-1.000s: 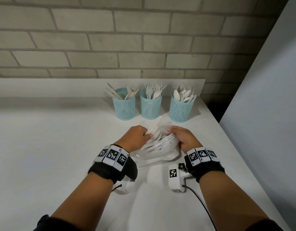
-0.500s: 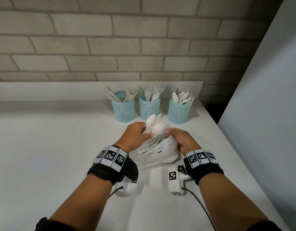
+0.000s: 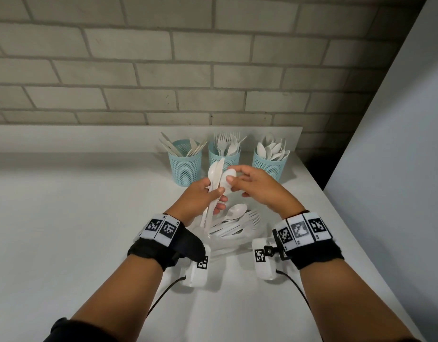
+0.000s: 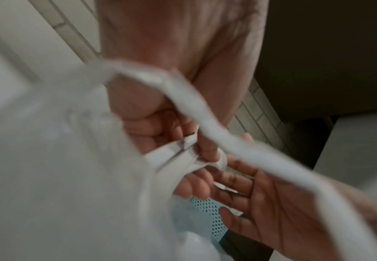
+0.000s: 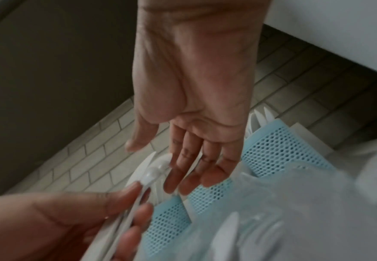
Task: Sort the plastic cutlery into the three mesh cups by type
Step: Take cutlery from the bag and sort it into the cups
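Note:
Three light-blue mesh cups stand at the back: the left cup [image 3: 185, 166] holds knives, the middle cup [image 3: 224, 157] forks, the right cup [image 3: 268, 166] spoons. My left hand [image 3: 216, 197] grips a small bundle of white cutlery [image 3: 214, 178] upright above the table; a knife and spoons show in it. My right hand [image 3: 234, 180] reaches in from the right with fairly straight fingers [image 5: 183, 167], and its fingertips touch a spoon bowl [image 3: 228, 174] in the bundle. More loose forks and spoons [image 3: 234, 224] lie on a clear plastic bag between my wrists.
The white table [image 3: 77, 230] ends at a brick wall [image 3: 163, 70] behind the cups. A grey panel [image 3: 398, 144] rises beyond the table's right edge. The cups stand close behind my hands.
My left hand has lifted a bundle of cutlery up out of the pile. My right hand has left the pile and come up to the spoon bowl in that bundle.

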Available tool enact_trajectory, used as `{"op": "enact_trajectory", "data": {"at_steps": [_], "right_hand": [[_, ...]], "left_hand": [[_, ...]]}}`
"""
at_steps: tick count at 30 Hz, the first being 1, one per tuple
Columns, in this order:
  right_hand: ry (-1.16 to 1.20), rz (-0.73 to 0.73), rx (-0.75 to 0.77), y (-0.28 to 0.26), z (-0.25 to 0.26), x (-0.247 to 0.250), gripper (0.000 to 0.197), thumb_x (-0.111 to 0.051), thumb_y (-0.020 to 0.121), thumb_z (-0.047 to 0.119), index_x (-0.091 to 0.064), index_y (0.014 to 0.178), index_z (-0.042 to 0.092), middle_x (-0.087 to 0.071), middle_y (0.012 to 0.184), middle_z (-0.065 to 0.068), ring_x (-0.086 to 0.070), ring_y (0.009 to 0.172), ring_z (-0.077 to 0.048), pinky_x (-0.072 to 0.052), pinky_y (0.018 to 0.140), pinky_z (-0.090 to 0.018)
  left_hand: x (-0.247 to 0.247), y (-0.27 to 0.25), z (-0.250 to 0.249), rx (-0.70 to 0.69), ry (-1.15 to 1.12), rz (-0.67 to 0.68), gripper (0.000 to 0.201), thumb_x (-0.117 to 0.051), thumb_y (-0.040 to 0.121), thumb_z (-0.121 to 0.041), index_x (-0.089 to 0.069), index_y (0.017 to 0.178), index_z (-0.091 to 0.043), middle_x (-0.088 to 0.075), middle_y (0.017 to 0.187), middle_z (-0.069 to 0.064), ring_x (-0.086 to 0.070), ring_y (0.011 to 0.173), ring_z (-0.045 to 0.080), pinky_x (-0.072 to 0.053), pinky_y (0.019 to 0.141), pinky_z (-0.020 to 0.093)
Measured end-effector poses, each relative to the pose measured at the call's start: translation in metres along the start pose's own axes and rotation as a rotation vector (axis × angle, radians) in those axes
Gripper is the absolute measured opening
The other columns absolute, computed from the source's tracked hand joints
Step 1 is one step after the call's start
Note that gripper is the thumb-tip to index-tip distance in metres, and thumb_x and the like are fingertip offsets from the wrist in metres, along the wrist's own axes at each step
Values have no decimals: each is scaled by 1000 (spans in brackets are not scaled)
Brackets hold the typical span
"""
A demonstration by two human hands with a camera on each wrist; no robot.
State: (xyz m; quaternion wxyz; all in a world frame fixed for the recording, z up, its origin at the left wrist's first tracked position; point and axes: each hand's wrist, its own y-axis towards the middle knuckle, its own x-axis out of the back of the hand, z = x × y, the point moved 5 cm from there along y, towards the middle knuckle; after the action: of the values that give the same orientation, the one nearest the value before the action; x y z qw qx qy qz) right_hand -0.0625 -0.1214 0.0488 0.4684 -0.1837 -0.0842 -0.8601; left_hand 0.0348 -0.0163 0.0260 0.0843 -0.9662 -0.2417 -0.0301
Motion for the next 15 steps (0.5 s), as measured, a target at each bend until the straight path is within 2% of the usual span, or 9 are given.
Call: {"op": "enact_trajectory", "data": {"at_steps": [2, 4, 8, 10, 12, 15], "right_hand": [[48, -28, 25, 5, 4, -1, 29, -64, 87, 21, -56, 115, 23, -69, 95, -3, -64, 78, -7, -47, 69, -21], [107, -94, 41, 12, 8, 3, 28, -66, 86, 15, -57, 112, 20, -67, 87, -2, -62, 71, -7, -45, 64, -19], [257, -181, 19, 26, 14, 9, 33, -62, 88, 10, -55, 120, 14, -62, 79, 5, -58, 68, -8, -43, 58, -18], [262, -156, 19, 32, 17, 8, 33, -61, 89, 12, -54, 121, 15, -62, 85, 4, -58, 73, -9, -43, 60, -19], [238, -79, 14, 38, 20, 3, 33, -61, 89, 14, -52, 121, 17, -62, 99, 0, -58, 83, -11, -45, 66, -20], [205, 23, 5, 47, 25, -7, 43, -62, 88, 12, -47, 128, 17, -59, 108, -4, -59, 91, -14, -50, 72, -20]], "left_hand": [[-2, -1, -5, -7, -52, 31, 20, -50, 96, -21, -54, 116, -18, -67, 85, 7, -66, 71, 16, -56, 66, 23], [-3, -2, -8, -5, -132, 38, 16, -48, 97, -23, -55, 111, -21, -67, 86, 5, -66, 72, 15, -56, 68, 24], [-2, 1, -11, 20, -277, 51, 19, -42, 99, -21, -56, 110, -15, -67, 92, 5, -64, 77, 13, -54, 69, 21], [-3, 2, -12, 31, -308, 57, 22, -38, 101, -18, -54, 113, -11, -66, 93, 6, -62, 78, 13, -52, 67, 22], [-3, 3, -13, 45, -341, 78, 23, -35, 102, -17, -55, 112, -10, -66, 94, 6, -60, 77, 12, -50, 66, 22], [-2, 5, -15, 51, -372, 101, 27, -34, 102, -18, -54, 116, -7, -66, 96, 6, -58, 75, 11, -49, 65, 24]]}}
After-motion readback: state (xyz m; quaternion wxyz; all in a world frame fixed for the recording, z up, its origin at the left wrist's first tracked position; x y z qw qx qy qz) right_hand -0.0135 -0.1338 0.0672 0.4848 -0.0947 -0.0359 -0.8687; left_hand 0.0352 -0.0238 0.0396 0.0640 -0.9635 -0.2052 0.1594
